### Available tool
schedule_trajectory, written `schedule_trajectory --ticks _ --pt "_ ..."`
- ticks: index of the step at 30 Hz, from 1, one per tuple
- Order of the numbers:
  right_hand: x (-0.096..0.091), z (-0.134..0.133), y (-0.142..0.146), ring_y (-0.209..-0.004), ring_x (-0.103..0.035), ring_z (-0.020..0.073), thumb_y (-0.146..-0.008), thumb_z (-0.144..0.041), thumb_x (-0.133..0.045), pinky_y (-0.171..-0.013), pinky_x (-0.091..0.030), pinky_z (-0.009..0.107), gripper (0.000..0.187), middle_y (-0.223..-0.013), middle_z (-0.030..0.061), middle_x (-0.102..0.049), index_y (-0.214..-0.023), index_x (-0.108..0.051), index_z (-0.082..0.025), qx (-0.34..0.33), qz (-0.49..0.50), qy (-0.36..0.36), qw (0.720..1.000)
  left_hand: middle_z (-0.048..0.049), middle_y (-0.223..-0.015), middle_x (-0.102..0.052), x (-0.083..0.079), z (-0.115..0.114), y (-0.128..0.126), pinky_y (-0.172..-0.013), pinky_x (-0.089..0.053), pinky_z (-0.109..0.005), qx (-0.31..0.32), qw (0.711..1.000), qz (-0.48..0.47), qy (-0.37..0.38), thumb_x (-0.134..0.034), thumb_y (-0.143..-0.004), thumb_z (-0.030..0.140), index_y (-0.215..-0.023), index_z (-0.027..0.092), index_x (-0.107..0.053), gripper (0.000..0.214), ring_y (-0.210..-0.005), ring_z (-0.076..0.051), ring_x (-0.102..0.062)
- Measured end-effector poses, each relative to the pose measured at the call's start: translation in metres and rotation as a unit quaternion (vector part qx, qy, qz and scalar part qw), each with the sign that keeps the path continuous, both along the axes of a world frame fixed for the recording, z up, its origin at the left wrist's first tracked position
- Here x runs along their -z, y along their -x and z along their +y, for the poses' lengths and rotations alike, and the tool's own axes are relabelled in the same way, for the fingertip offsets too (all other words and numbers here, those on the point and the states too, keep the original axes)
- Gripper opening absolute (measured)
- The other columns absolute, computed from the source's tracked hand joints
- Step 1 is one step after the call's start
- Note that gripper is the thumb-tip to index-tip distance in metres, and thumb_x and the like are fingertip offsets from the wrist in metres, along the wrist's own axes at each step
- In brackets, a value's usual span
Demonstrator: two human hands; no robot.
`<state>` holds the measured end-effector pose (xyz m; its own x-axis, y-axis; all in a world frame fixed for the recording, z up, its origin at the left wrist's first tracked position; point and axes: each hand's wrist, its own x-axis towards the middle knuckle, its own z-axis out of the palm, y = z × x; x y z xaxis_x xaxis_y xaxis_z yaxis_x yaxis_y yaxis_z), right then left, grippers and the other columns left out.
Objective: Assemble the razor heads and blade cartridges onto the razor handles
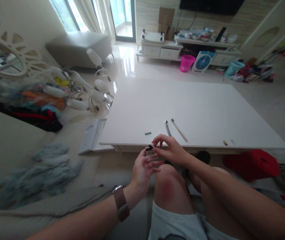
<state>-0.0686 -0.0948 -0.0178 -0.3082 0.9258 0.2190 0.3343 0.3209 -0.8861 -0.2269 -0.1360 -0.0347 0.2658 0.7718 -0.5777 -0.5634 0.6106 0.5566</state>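
Both hands meet just in front of the white table's (207, 110) near edge, above my knees. My left hand (142, 170), with a brown watch strap on its wrist, is curled round a small clear block with a black top (149, 149). My right hand (171, 150) pinches the same small block from above with its fingertips. On the table just beyond the hands lie a small green piece (147, 133), a dark metal tool like tweezers (167, 128) and a thin pale stick (179, 130).
Two tiny bits (228, 142) lie near the table's front right edge. A red stool (253, 163) stands on the floor at right. A chandelier with white lamps (82, 90) and a white panel (92, 135) lie on the floor at left. A pink basket (186, 62) stands far back.
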Motion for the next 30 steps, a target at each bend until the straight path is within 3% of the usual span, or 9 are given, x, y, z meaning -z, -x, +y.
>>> schedule_trajectory --ticks 3,8,18,25,30 --pt "-0.002 0.0029 -0.0001 -0.081 -0.061 0.0183 -0.082 -0.012 -0.066 -0.072 -0.049 0.03 0.008 -0.081 0.0034 -0.066 -0.084 -0.068 -0.02 -0.022 -0.02 -0.022 0.999 -0.0085 -0.088 -0.071 -0.0002 0.0 0.0003 -0.049 -0.05 -0.024 0.003 1.0 -0.003 -0.004 -0.057 -0.076 0.023 -0.11 0.017 -0.052 0.035 -0.071 -0.024 -0.073" --pt "-0.0025 0.0049 0.0013 -0.082 -0.057 0.02 -0.084 -0.013 -0.067 -0.078 -0.048 0.036 0.01 -0.077 0.0029 -0.065 -0.082 -0.071 -0.022 -0.075 -0.043 -0.091 0.992 -0.0036 -0.081 -0.068 -0.0043 0.0008 -0.0003 -0.047 -0.048 -0.022 0.002 1.0 0.003 -0.01 -0.058 -0.074 0.022 -0.105 0.017 -0.054 0.032 -0.069 -0.022 -0.072" --pt "-0.0013 0.0032 0.0025 -0.089 -0.055 0.021 -0.083 -0.014 -0.069 -0.079 -0.047 0.036 0.008 -0.091 0.0053 -0.062 -0.082 -0.07 -0.022 -0.064 -0.075 -0.099 0.99 -0.001 -0.079 -0.066 -0.0052 -0.0002 -0.0008 -0.047 -0.048 -0.022 0.001 1.0 0.007 -0.023 -0.063 -0.073 0.022 -0.103 0.018 -0.057 0.031 -0.065 -0.017 -0.069" --pt "-0.0023 0.0048 -0.0005 -0.089 -0.056 0.0191 -0.088 -0.013 -0.06 -0.076 -0.046 0.032 0.01 -0.092 0.0053 -0.06 -0.093 -0.066 -0.019 0.008 -0.041 -0.074 0.996 -0.0112 -0.096 -0.074 -0.005 0.0001 -0.0024 -0.049 -0.047 -0.02 0.023 0.998 0.052 -0.03 -0.067 -0.079 0.029 -0.109 0.016 -0.055 0.034 -0.067 -0.018 -0.072" --pt "0.0028 0.0099 -0.0022 -0.087 -0.054 0.018 -0.088 -0.013 -0.059 -0.072 -0.045 0.029 0.01 -0.089 0.0045 -0.059 -0.093 -0.066 -0.018 0.029 -0.06 -0.066 0.996 -0.0113 -0.09 -0.075 -0.0011 -0.0012 -0.0036 -0.047 -0.044 -0.019 0.025 0.998 0.057 -0.032 -0.068 -0.079 0.031 -0.102 0.016 -0.055 0.03 -0.059 -0.016 -0.069"
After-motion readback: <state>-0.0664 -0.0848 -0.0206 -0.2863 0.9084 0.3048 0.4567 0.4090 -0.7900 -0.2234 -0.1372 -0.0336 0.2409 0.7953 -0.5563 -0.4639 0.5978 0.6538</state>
